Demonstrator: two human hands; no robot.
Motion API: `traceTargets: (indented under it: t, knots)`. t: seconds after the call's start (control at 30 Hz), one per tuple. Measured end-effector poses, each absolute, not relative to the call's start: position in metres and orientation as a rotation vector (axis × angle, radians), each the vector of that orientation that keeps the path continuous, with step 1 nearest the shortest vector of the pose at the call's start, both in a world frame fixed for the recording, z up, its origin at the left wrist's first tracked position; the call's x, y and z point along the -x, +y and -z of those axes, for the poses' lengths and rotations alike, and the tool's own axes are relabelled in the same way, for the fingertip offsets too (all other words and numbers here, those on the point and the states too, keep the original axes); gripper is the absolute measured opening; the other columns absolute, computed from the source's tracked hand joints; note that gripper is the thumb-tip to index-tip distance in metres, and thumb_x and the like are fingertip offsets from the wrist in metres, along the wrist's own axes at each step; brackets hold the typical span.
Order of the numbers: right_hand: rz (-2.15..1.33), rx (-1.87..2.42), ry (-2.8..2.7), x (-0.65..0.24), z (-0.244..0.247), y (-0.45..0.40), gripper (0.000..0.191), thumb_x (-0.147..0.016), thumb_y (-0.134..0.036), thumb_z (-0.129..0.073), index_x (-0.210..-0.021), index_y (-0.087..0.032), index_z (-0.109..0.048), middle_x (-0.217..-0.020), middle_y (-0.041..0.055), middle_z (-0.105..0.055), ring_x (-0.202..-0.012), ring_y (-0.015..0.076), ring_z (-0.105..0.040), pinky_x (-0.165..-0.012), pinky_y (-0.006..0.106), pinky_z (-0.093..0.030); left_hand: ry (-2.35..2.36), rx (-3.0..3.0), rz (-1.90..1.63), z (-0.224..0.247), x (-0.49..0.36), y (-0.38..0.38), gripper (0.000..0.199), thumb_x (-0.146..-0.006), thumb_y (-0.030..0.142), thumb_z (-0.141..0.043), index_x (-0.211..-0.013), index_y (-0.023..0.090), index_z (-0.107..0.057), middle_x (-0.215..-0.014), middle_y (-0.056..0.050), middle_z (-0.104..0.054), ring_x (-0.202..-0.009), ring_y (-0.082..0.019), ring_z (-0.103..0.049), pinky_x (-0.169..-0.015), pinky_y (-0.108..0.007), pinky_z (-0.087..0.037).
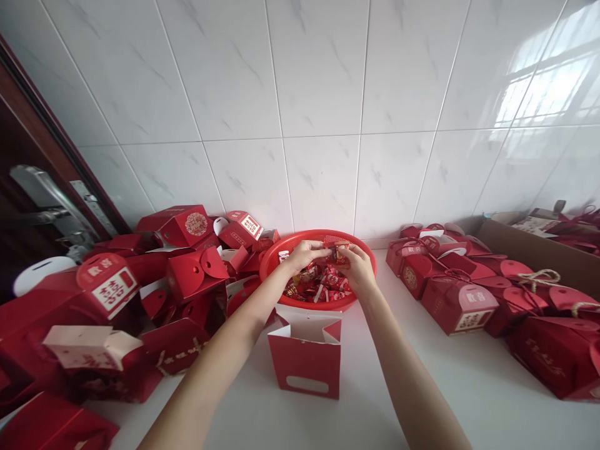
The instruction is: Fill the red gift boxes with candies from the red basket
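Note:
Over a red plastic basket (pixel 265 269) of wrapped candies (pixel 334 278), my two hands meet near the far rim. Closed in a pinch, my right hand (pixel 359 267) grips a small red-and-brown wrapped candy (pixel 341 251). My left hand (pixel 305 255) reaches in from the other side, its fingertips pinched at that candy's left end. Whether more than one piece is between the fingers cannot be made out. Just in front of the basket, between my forearms, stands a red paper gift box (pixel 307 359), upright with its top open and an oval cut-out low on its front.
Red gift boxes (pixel 187 275) lie heaped at left, some open. Closed red boxes (pixel 459 300) stand in rows at right, beside a brown cardboard carton (pixel 501 240). A tiled wall (pixel 321 175) rises behind the white table (pixel 365 387). A door handle (pixel 47 187) juts out at left.

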State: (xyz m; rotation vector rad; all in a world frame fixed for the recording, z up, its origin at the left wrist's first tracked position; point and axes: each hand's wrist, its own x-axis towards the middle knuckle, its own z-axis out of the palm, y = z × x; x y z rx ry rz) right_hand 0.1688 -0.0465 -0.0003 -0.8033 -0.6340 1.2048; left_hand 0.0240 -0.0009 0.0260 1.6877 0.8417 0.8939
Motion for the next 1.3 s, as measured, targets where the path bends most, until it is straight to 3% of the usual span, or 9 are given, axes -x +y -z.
traceTargets:
  t: [0.2,0.4,0.5,0.6,0.8,0.93,1.03,1.2,1.3]
  knots:
    - [-1.138,0.814,-0.516,-0.169,0.002,-0.043,0.021,-0.055,-0.026,-0.077,-0.065,-0.021,-0.06,-0.06,-0.0039,-0.064,-0.055,0.0139,-0.061,-0.05,0.026,-0.053,0.924,-1.709,-0.943,-0.02,-0.024,0.01,0.03,-0.075,0.04,-0.069,-0.097,0.02,-0.073,-0.096,-0.005,-0.073,-0.094,-0.021,-0.065,-0.088,-0.034,-0.049]
    - [-1.103,0.802,-0.388,-0.172,0.002,-0.038,0.014,-0.058,-0.024,-0.073,-0.066,-0.02,-0.062,-0.061,-0.0037,-0.065,-0.052,0.0117,-0.058,-0.049,0.025,-0.052,0.977,-2.011,-0.462,-0.001,-0.023,0.014,0.028,-0.054,0.017,-0.078,-0.081,0.022,-0.076,-0.077,0.0,-0.074,-0.076,-0.02,-0.067,-0.068,-0.027,-0.049]
    - [-1.114,0.775,-0.371,-0.172,0.002,-0.038,0.013,-0.057,-0.021,-0.073,-0.064,-0.019,-0.062,-0.061,-0.0028,-0.065,-0.052,0.0121,-0.059,-0.05,0.025,-0.053,1.027,-2.137,-0.299,0.002,-0.022,0.01,0.018,-0.054,0.019,-0.08,-0.071,0.022,-0.076,-0.07,0.002,-0.073,-0.07,-0.019,-0.066,-0.064,-0.025,-0.046]
    - [-1.104,0.74,-0.35,-0.171,0.003,-0.037,0.011,-0.057,-0.02,-0.072,-0.063,-0.019,-0.062,-0.059,-0.0033,-0.063,-0.053,0.0124,-0.059,-0.049,0.024,-0.052,1.118,-2.159,-0.396,0.0,-0.02,0.013,0.016,-0.054,0.023,-0.082,-0.068,0.022,-0.074,-0.072,0.001,-0.073,-0.072,-0.021,-0.067,-0.067,-0.026,-0.047]
    - [-1.075,0.666,-0.314,-0.175,0.008,-0.029,0.01,-0.059,-0.016,-0.07,-0.063,-0.019,-0.061,-0.058,-0.005,-0.061,-0.057,0.0128,-0.06,-0.053,0.025,-0.053,1.449,-2.151,-0.804,0.0,-0.015,0.026,0.026,-0.068,0.023,-0.075,-0.094,0.02,-0.071,-0.106,-0.01,-0.072,-0.101,-0.031,-0.064,-0.086,-0.036,-0.049]
    - [-1.075,0.592,-0.295,-0.183,0.007,-0.028,0.008,-0.063,-0.016,-0.066,-0.069,-0.02,-0.062,-0.065,-0.0045,-0.065,-0.062,0.0116,-0.062,-0.058,0.023,-0.054,1.497,-2.194,-0.823,0.004,-0.014,0.023,0.03,-0.064,0.015,-0.075,-0.093,0.019,-0.071,-0.105,-0.012,-0.071,-0.104,-0.034,-0.063,-0.091,-0.041,-0.047]
    - [-1.084,0.55,-0.301,-0.188,0.007,-0.03,0.008,-0.066,-0.017,-0.066,-0.072,-0.021,-0.061,-0.067,-0.0043,-0.066,-0.064,0.011,-0.064,-0.06,0.022,-0.055,1.455,-2.258,-0.811,0.003,-0.018,0.017,0.032,-0.063,0.013,-0.075,-0.094,0.02,-0.072,-0.104,-0.011,-0.069,-0.107,-0.034,-0.061,-0.097,-0.042,-0.044]
    - [-1.105,0.522,-0.312,-0.19,0.006,-0.032,0.008,-0.068,-0.017,-0.066,-0.072,-0.02,-0.061,-0.067,-0.0031,-0.066,-0.063,0.0116,-0.065,-0.057,0.021,-0.054,1.064,-2.498,-0.669,0.001,-0.041,0.006,0.036,-0.062,0.01,-0.074,-0.094,0.026,-0.075,-0.123,-0.007,-0.064,-0.122,-0.031,-0.054,-0.108,-0.039,-0.036]
    - [-1.11,0.52,-0.305,-0.19,0.006,-0.032,0.009,-0.067,-0.016,-0.066,-0.071,-0.02,-0.059,-0.064,-0.0037,-0.065,-0.059,0.0105,-0.063,-0.055,0.021,-0.053,0.736,-2.574,-0.424,0.005,-0.055,0.004,0.02,-0.065,0.011,-0.073,-0.08,0.024,-0.075,-0.106,-0.006,-0.071,-0.11,-0.029,-0.06,-0.098,-0.035,-0.042]
